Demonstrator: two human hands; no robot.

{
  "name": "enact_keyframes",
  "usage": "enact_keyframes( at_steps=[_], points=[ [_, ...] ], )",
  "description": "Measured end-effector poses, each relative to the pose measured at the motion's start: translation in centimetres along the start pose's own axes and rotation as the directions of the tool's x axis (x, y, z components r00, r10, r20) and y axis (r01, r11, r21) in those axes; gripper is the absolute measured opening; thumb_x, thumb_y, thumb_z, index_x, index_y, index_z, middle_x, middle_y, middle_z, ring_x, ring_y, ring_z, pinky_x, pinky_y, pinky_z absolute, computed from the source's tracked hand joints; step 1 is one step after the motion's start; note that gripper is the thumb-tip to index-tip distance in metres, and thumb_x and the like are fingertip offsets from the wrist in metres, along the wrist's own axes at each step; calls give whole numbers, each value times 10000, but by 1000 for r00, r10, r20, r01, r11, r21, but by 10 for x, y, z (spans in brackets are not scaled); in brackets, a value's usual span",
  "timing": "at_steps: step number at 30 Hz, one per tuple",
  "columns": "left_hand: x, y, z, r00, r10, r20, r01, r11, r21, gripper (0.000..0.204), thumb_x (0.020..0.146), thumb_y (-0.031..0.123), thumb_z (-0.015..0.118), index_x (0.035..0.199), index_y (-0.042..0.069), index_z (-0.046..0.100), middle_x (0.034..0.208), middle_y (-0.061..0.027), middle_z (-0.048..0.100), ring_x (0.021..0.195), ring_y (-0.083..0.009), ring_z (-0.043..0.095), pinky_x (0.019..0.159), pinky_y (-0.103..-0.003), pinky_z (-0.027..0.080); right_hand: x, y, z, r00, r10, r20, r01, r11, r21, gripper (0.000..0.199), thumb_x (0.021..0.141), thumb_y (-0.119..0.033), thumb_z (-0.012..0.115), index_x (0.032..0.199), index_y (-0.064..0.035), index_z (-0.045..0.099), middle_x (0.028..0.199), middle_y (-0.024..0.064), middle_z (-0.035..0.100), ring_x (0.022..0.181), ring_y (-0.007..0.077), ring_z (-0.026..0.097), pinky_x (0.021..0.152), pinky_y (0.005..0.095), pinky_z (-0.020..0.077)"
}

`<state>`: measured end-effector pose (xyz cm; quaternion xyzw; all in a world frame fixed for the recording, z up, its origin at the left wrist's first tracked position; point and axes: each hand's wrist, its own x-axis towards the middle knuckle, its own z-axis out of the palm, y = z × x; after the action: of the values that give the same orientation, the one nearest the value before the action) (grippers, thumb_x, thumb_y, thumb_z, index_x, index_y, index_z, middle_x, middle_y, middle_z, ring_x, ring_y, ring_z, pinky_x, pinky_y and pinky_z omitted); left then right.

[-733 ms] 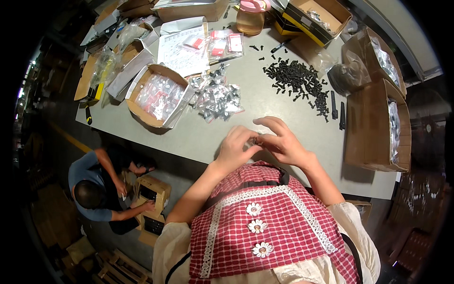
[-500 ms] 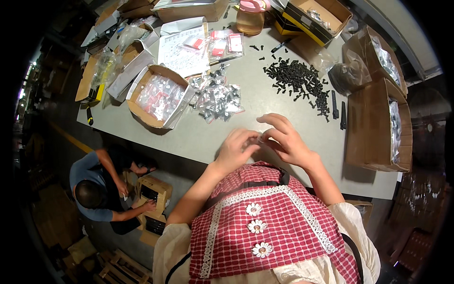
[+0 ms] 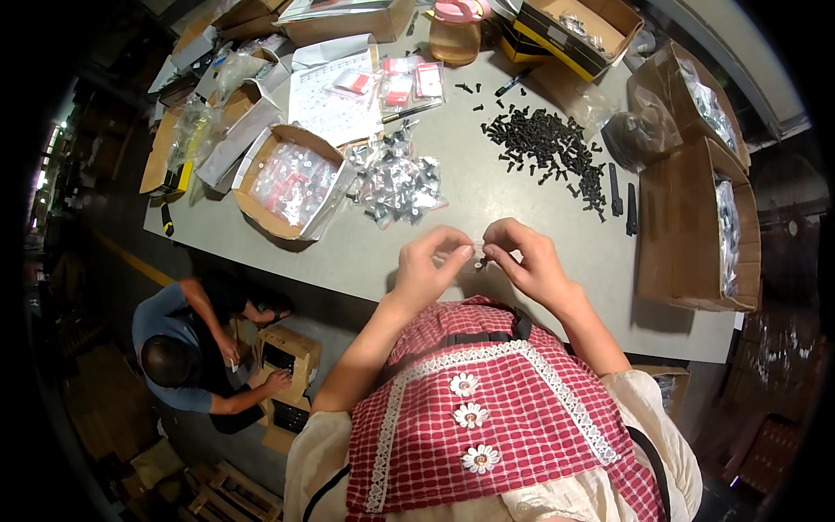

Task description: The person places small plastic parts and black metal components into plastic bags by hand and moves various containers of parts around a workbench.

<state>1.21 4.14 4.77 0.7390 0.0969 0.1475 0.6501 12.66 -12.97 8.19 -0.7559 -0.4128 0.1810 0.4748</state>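
Observation:
A small clear plastic bag [image 3: 478, 261] with something dark and light in it hangs between my hands at the table's front edge. My left hand [image 3: 429, 268] pinches its left side between thumb and fingers. On the other side my right hand [image 3: 532, 263] is closed on the bag too, thumb against forefinger. Just beyond my left hand lies a heap of filled clear bags [image 3: 400, 187] with metal and dark parts. Farther off to the right spreads a pile of black screws [image 3: 544, 143].
An open cardboard box [image 3: 287, 183] of small bags stands left of the heap. Papers [image 3: 335, 96], red-labelled bags [image 3: 428, 80] and a pink-lidded bottle [image 3: 455, 35] lie behind. Cardboard boxes [image 3: 696, 230] line the right side. A person [image 3: 178, 348] works at cartons on the floor, lower left.
My right hand's raised fingers have come down and closed on the small bag. The bag with its contents now shows more plainly between my hands.

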Motion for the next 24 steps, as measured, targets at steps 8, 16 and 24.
enact_keyframes(
  at_steps=[8,16,24],
  points=[
    [2,7,1,988,148,-31,-135,954,268,64,869,40,669,860,-13,634,784,-72,663,705,-137,637,637,-275,486,5,5,10,990,88,107,-102,986,128,127,919,-103,673,998,-9,640,891,107,693,797,209,680,731,332,547],
    [-3,5,-7,984,175,6,-169,942,289,62,868,55,668,872,-3,648,787,-81,652,716,-152,634,618,-288,478,11,5,15,979,58,193,-60,998,4,171,889,-174,621,941,-13,642,835,146,664,729,254,640,686,365,514],
    [26,-11,-82,923,148,-355,-37,953,302,145,972,140,628,1037,29,696,952,-100,727,882,-185,686,757,-327,524,26,14,4,996,87,-7,-86,994,73,132,895,-131,619,915,-1,632,811,130,641,656,218,612,631,352,509]
  ],
)
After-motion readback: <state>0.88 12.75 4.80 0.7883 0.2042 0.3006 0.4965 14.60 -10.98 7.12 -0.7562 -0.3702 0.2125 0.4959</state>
